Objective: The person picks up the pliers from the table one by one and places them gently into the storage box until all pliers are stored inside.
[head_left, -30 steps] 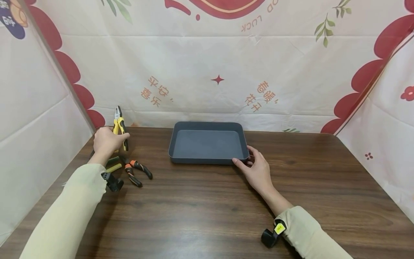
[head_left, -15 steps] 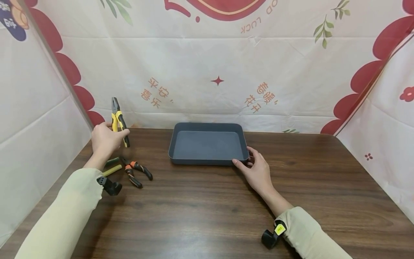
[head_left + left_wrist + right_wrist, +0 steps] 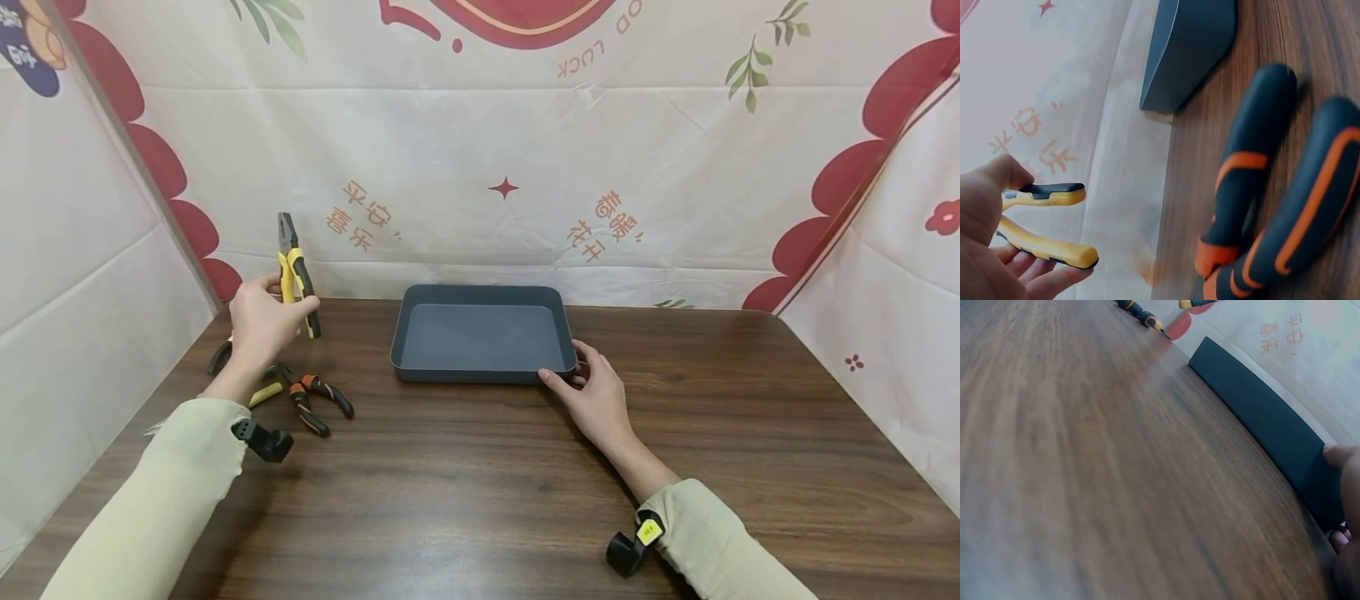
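Observation:
My left hand (image 3: 258,325) holds a pair of yellow-and-black combination pliers (image 3: 298,271) off the table, jaws up and handles down. In the left wrist view the thumb of that hand (image 3: 985,231) lies against one handle and fingers against the other, with the handles spread apart. My right hand (image 3: 596,398) grips the near right corner of a dark grey rectangular tray (image 3: 483,333), thumb at the front rim and fingers along the right side. Nothing lies in the tray. Orange-and-black pliers (image 3: 328,390) rest on the table below my left hand, handles spread.
Beside the left forearm lie a yellow-green handle (image 3: 266,393) and a dark curved handle (image 3: 220,358), both partly hidden. The brown wooden table (image 3: 465,483) meets a printed white cloth (image 3: 480,233) at the back, with cloth at both sides.
My left hand has lifted the yellow-and-black pliers higher, then shifted a little to the right with them. The right hand and tray stay in place.

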A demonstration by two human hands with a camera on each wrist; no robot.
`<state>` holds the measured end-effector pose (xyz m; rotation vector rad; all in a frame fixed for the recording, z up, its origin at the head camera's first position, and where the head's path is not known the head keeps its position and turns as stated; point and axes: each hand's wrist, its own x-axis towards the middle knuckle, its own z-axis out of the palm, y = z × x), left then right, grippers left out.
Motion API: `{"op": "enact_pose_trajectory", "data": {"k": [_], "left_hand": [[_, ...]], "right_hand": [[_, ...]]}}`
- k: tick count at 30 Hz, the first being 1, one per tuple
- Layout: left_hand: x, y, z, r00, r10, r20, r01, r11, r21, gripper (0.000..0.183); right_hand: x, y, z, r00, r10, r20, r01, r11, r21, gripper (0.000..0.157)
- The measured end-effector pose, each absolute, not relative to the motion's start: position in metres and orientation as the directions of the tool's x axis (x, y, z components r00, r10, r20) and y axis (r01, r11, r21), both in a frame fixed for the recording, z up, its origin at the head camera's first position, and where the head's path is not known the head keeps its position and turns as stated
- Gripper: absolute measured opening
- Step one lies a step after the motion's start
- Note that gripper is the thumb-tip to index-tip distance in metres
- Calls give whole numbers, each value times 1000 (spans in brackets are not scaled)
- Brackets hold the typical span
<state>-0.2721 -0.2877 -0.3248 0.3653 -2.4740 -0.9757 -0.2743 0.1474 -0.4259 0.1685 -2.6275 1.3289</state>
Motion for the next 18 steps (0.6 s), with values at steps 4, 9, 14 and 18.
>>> {"op": "enact_pose_trajectory", "data": {"k": [4,9,14,18], "left_hand": [[-274,-278,-321,-862,-368,349,-14,705,709,68],[-274,-265,-316,-865,-300,402,89,697,711,68],[-277,-251,-314,-860,-230,455,165,720,674,67],[-281,-241,-313,-852,-171,494,220,740,635,64]], "right_hand": [[-274,147,-426,-975,-12,222,-186,590,-785,81],[-274,147,-426,-973,-12,229,-191,592,-783,81],[-275,147,-426,-971,-15,238,-201,595,-778,81],[-275,147,-426,-970,-18,242,-205,596,-776,81]]}}
